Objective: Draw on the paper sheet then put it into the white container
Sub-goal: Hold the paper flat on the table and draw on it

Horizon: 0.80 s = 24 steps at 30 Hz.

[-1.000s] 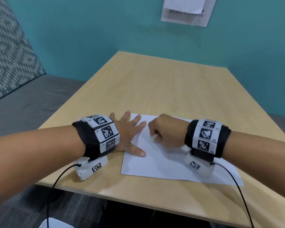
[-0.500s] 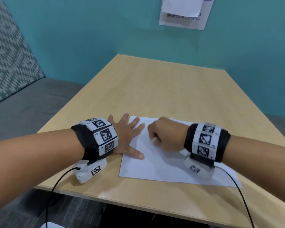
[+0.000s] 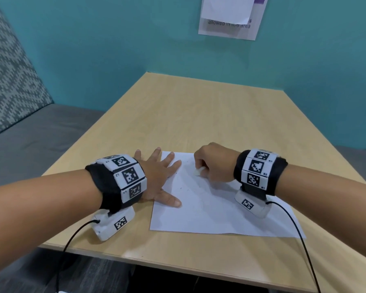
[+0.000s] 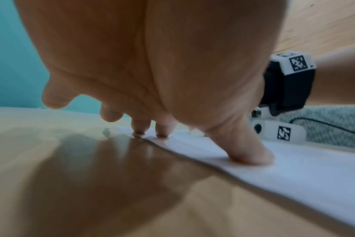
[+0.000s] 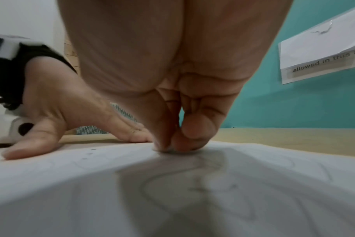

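A white paper sheet with faint pencil marks lies flat near the table's front edge. My left hand lies flat with fingers spread. Its thumb and fingertips press the sheet's left edge, as the left wrist view shows on the paper. My right hand is curled into a fist over the sheet's upper middle and pinches a small white piece against the paper. I cannot tell what the piece is. No white container is in view.
The wooden table reaches back to a teal wall with a printed notice. A grey bench with a patterned cushion runs along the left. Cables hang from both wrist cameras over the table's front edge.
My right hand has shifted slightly over the sheet, and the white piece now shows under its fingers. The left hand stays pressed on the paper's edge.
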Each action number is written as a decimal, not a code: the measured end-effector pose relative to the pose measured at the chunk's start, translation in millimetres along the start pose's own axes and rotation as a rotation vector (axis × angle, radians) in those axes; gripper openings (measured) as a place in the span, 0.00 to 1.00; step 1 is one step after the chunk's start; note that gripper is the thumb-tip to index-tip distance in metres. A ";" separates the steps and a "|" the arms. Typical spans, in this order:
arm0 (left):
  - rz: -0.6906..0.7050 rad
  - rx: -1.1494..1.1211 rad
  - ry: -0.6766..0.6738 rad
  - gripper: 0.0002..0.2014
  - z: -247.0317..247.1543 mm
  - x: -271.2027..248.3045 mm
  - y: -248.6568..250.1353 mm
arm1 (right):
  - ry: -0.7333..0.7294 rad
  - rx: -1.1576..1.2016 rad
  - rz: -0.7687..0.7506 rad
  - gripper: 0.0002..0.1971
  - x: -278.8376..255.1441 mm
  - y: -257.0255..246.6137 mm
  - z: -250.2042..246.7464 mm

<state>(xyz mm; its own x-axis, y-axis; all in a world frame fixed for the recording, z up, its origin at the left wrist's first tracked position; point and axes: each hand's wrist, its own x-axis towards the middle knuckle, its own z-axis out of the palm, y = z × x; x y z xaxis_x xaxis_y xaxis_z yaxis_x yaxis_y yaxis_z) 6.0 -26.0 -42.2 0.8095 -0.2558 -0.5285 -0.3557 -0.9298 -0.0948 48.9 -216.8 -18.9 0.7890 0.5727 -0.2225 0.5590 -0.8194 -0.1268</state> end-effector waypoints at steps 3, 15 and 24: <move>0.007 0.031 0.019 0.60 -7.7 1.1 2.7 | -0.020 -0.002 0.007 0.15 0.5 -2.9 1.8; 0.136 -0.081 0.094 0.48 -2.9 19.4 18.9 | -0.015 0.097 -0.153 0.07 -12.8 -13.8 9.8; 0.121 -0.068 0.071 0.55 -3.8 19.2 18.3 | 0.001 0.043 -0.109 0.06 -9.2 -7.8 4.1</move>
<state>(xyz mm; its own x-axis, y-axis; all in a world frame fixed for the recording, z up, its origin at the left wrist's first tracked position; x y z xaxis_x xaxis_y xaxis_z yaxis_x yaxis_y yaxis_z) 16.9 -48.9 -50.9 0.7947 -0.3826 -0.4712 -0.4218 -0.9064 0.0246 36.3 -215.8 -19.9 0.7245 0.6584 -0.2040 0.6299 -0.7526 -0.1917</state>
